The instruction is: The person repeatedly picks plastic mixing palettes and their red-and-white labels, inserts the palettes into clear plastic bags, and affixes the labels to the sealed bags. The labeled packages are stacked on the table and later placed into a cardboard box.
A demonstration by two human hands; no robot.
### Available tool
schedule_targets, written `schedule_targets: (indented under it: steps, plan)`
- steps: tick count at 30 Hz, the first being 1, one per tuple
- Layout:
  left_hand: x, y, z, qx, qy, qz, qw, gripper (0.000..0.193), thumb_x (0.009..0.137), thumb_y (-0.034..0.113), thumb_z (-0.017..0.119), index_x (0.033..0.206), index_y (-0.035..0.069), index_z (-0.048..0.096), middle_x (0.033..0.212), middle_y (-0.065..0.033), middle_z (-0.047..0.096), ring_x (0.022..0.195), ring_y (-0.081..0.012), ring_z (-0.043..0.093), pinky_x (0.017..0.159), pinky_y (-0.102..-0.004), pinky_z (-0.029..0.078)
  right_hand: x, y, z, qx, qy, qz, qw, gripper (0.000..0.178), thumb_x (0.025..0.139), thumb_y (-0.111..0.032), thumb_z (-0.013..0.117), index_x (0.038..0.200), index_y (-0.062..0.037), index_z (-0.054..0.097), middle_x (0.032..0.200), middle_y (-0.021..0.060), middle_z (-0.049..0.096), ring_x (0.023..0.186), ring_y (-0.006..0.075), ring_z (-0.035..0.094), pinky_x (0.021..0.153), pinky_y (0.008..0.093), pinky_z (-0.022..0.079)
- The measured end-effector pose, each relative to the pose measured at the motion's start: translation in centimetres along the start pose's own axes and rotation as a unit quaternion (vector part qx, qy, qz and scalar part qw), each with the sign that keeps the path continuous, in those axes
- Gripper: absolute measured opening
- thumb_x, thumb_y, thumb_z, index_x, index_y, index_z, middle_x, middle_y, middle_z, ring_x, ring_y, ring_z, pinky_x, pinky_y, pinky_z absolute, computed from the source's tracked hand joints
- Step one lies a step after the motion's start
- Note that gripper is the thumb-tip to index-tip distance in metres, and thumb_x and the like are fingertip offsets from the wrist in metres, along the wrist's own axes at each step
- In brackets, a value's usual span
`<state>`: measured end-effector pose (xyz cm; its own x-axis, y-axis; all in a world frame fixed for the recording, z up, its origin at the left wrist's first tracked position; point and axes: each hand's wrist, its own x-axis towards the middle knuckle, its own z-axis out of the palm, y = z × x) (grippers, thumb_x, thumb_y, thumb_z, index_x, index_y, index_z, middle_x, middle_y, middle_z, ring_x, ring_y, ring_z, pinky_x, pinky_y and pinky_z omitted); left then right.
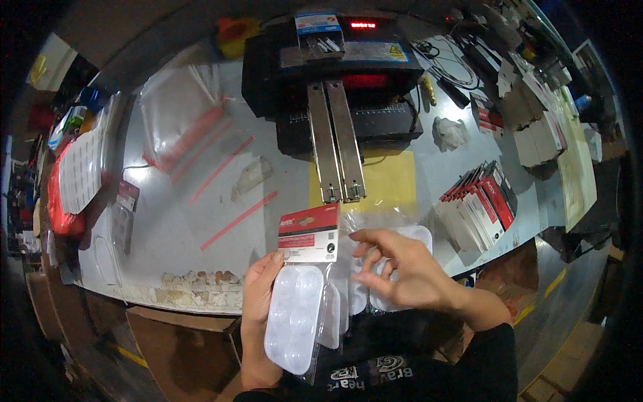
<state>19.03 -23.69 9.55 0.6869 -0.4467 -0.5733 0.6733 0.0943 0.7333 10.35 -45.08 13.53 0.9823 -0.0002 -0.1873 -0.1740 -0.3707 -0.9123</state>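
My left hand (262, 278) is closed on the edge of a packaged paint palette (293, 318), a white tray with rounded wells in a clear bag. A red and white header card (309, 236) tops the pack, close below the two metal arms of the machine. Behind this pack hang more bagged white trays (333, 315), partly hidden. My right hand (402, 268) hovers just right of the card, fingers bent and apart, with nothing visible in them. Beneath and beyond it, further bagged white palettes (416, 234) lie at the table's front edge.
A black machine (335, 100) with a red display and two metal arms (336, 144) stands at the back centre. To the right is a row of folded header cards (479, 204). Clear bags (181, 110) with red strips lie at left, near stacked sheets (82, 171).
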Motion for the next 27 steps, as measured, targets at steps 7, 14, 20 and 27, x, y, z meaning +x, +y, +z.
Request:
schedule_targets:
  steps: [7, 14, 20, 27]
  plan:
    - [-3.9, -0.6, 0.7, 0.023, 0.015, 0.147, 0.989, 0.017, 0.093, 0.014, 0.05, 0.089, 0.0, 0.058, 0.086, -0.0031, 0.062, 0.074, -0.0054, 0.054, 0.068, -0.0204, 0.044, -1.7, -1.8, 3.4, -0.006, -0.069, -0.161, 0.984, 0.048, 0.076, -0.007, 0.057, 0.121, 0.0045, 0.044, 0.111, 0.0275, 0.05, 0.1, 0.0427, 0.05, 0.087, 0.0439, 0.044]
    - [-6.1, -0.6, 0.8, -0.07, 0.007, 0.108, 0.992, 0.016, 0.089, 0.011, 0.054, 0.098, -0.002, 0.056, 0.089, -0.0073, 0.063, 0.077, -0.0098, 0.058, 0.072, -0.0222, 0.046, -3.7, -1.1, 7.0, 0.088, -0.031, -0.167, 0.982, 0.048, 0.077, -0.01, 0.058, 0.121, 0.0025, 0.044, 0.106, 0.0254, 0.051, 0.094, 0.0421, 0.052, 0.081, 0.0446, 0.044]
    - [-6.3, -0.1, -1.5, 0.016, 0.26, 0.205, 0.944, 0.022, 0.089, 0.02, 0.053, 0.098, 0.0, 0.058, 0.086, -0.0029, 0.062, 0.07, -0.0078, 0.054, 0.068, -0.0234, 0.044, -5.3, -1.1, 6.8, 0.109, -0.111, -0.064, 0.986, 0.034, 0.088, -0.01, 0.051, 0.12, -0.0004, 0.048, 0.091, 0.0221, 0.061, 0.082, 0.037, 0.062, 0.067, 0.0393, 0.05]
    - [0.2, 3.6, -10.6, 0.116, 0.326, 0.302, 0.888, 0.028, 0.092, 0.024, 0.052, 0.099, -0.002, 0.059, 0.09, -0.0057, 0.059, 0.082, -0.0122, 0.055, 0.077, -0.0252, 0.044, -5.0, -2.3, 3.3, 0.154, 0.017, 0.06, 0.986, 0.03, 0.09, -0.016, 0.053, 0.117, -0.0029, 0.057, 0.098, 0.012, 0.066, 0.083, 0.0158, 0.062, 0.077, 0.0275, 0.048]
